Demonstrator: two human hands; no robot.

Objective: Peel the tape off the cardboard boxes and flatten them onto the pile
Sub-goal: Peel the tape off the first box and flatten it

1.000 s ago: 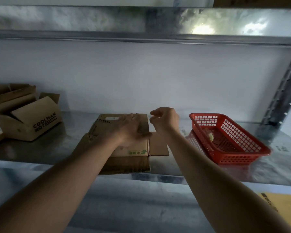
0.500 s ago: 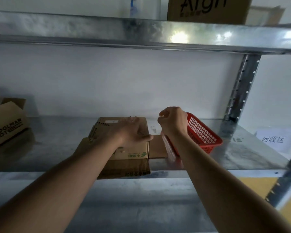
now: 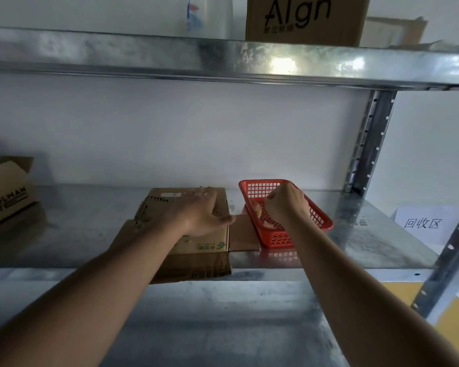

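A person reaches both bare arms onto a metal shelf (image 3: pixel 355 234) backed by a white wall. At far left sits an open box (image 3: pixel 3 192) printed "COOLMAN NOTE"; on the shelf above stands a brown box (image 3: pixel 302 19) lettered "Algn". A paper sign (image 3: pixel 424 223) with printed characters lies at far right, beyond the steel upright (image 3: pixel 368 144).

The pile of flattened cardboard (image 3: pixel 196 242) lies at the shelf's middle, its lowest sheet overhanging the front edge. Just beside it on the right, a red plastic basket (image 3: pixel 321 221) rests partly on a protruding flap.

The left hand (image 3: pixel 199 213) lies palm-down on the top sheet, fingers straight and close together, thumb stretched toward the basket. The right hand (image 3: pixel 286 205) hovers inside the basket, fingers curled downward near a pale scrap (image 3: pixel 257 209); whether they pinch anything cannot be told.
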